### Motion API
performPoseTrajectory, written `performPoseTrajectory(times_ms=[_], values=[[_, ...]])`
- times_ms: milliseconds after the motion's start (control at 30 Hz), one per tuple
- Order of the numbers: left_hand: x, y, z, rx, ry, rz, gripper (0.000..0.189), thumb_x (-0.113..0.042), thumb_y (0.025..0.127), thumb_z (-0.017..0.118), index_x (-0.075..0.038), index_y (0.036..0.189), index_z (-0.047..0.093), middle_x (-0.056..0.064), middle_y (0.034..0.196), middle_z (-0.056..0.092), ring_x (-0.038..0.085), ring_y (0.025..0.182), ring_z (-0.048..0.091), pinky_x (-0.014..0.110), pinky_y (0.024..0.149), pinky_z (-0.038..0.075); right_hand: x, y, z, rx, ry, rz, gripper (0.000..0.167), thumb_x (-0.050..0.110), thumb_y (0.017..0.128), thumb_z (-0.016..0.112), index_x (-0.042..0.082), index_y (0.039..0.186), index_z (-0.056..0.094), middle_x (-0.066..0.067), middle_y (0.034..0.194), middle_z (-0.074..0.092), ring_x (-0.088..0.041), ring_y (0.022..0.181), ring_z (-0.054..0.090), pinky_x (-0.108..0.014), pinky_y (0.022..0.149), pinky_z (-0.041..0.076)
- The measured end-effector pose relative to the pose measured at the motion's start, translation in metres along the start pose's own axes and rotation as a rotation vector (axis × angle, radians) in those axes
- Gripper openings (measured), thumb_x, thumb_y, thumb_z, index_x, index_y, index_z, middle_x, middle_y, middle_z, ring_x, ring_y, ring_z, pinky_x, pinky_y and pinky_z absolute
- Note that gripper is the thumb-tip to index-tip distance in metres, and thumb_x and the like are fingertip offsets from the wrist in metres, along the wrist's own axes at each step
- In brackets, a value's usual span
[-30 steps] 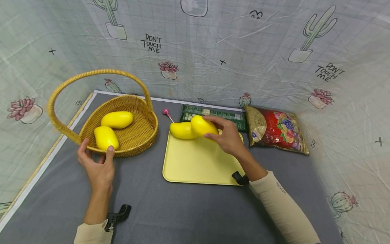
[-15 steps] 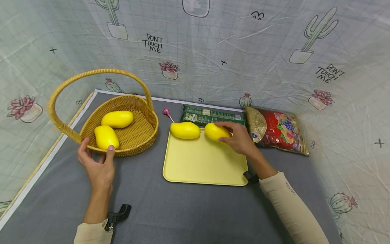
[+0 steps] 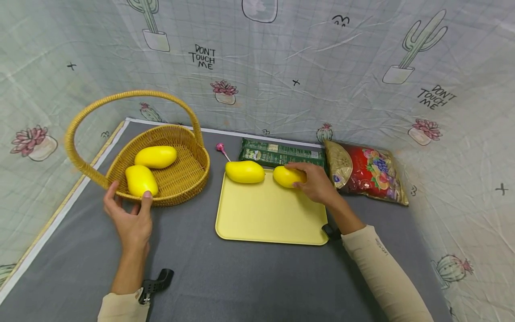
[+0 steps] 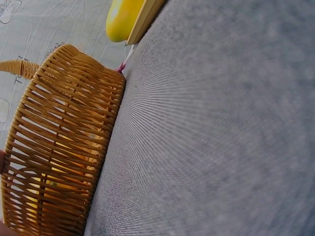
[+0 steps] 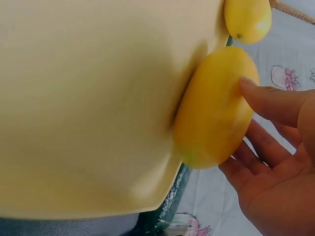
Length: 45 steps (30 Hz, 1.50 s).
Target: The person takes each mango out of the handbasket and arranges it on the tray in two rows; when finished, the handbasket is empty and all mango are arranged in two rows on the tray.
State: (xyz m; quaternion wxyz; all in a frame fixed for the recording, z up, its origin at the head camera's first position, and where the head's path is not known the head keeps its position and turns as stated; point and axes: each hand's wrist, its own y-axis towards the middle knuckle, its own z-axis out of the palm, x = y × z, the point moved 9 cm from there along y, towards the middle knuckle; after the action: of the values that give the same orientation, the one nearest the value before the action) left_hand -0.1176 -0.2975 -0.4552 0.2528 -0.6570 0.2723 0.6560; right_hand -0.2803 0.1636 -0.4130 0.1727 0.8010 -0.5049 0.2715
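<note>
My right hand [image 3: 315, 181] holds a yellow mango [image 3: 286, 177] at the back right of the pale yellow tray [image 3: 269, 219]. Thumb and fingers lie on either side of this mango [image 5: 216, 110] in the right wrist view. Just left of it, a second mango [image 3: 245, 172] lies along the tray's back edge. My left hand [image 3: 130, 221] grips the near rim of the wicker basket [image 3: 189, 179], thumb over the edge. Two more mangoes lie inside, one at the back [image 3: 156, 157] and one near the thumb [image 3: 141, 181]. The left wrist view shows the basket's woven side [image 4: 64, 123].
Behind the tray lies a flat green packet [image 3: 281, 152]. A red and gold bag [image 3: 366, 172] stands to its right. Between basket and tray sits a pink lollipop [image 3: 220, 147]. The basket's tall handle [image 3: 132, 94] arches up, and a printed cloth [image 3: 261, 107] hangs behind.
My right hand has lowered the mango and shifted it rightward, from against the second mango to a spot beside it on the tray. The left hand stays on the basket rim.
</note>
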Motion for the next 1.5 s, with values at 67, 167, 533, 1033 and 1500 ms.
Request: performPoseTrajectory(times_ms=[67, 167, 533, 1033, 1500], values=[[0.0, 0.0, 0.0, 0.002, -0.006, -0.002, 0.077, -0.014, 0.096, 0.073, -0.036, 0.159, 0.034, -0.006, 0.168, 0.015, 0.017, 0.161, 0.016, 0.049, 0.128, 0.027, 0.002, 0.0, -0.001, -0.003, -0.001, 0.002, 0.056, -0.003, 0.092, 0.078, 0.011, 0.145, 0.066, -0.012, 0.154, 0.061, -0.039, 0.146, 0.052, -0.055, 0.122, 0.039], [0.0, 0.001, 0.001, 0.009, -0.016, -0.006, 0.078, -0.013, 0.097, 0.073, -0.035, 0.159, 0.033, -0.006, 0.168, 0.014, 0.017, 0.161, 0.016, 0.049, 0.128, 0.027, 0.009, -0.001, -0.003, -0.024, 0.012, 0.005, 0.055, 0.0, 0.094, 0.078, 0.013, 0.146, 0.066, -0.011, 0.154, 0.061, -0.037, 0.148, 0.05, -0.057, 0.123, 0.038], [0.001, 0.001, 0.0, 0.015, -0.013, -0.011, 0.078, -0.011, 0.097, 0.073, -0.037, 0.159, 0.033, -0.006, 0.169, 0.013, 0.017, 0.161, 0.015, 0.05, 0.13, 0.025, 0.072, 0.003, -0.004, -0.115, 0.088, -0.108, 0.056, 0.008, 0.093, 0.082, 0.022, 0.145, 0.067, -0.003, 0.152, 0.064, -0.031, 0.149, 0.051, -0.055, 0.122, 0.04], [0.001, 0.0, 0.0, 0.012, -0.01, -0.002, 0.078, -0.013, 0.098, 0.073, -0.036, 0.16, 0.033, -0.007, 0.169, 0.014, 0.017, 0.161, 0.015, 0.05, 0.129, 0.026, 0.156, 0.023, 0.02, -0.105, 0.186, -0.286, 0.057, 0.014, 0.09, 0.086, 0.023, 0.143, 0.068, 0.003, 0.147, 0.067, -0.021, 0.145, 0.055, -0.046, 0.118, 0.046], [0.0, -0.001, -0.001, 0.007, -0.017, 0.002, 0.078, -0.012, 0.096, 0.074, -0.035, 0.159, 0.034, -0.005, 0.168, 0.014, 0.018, 0.161, 0.017, 0.051, 0.129, 0.026, 0.209, 0.046, 0.06, -0.012, 0.249, -0.355, 0.056, 0.018, 0.091, 0.086, 0.022, 0.143, 0.067, 0.004, 0.147, 0.066, -0.017, 0.142, 0.057, -0.038, 0.116, 0.048]])
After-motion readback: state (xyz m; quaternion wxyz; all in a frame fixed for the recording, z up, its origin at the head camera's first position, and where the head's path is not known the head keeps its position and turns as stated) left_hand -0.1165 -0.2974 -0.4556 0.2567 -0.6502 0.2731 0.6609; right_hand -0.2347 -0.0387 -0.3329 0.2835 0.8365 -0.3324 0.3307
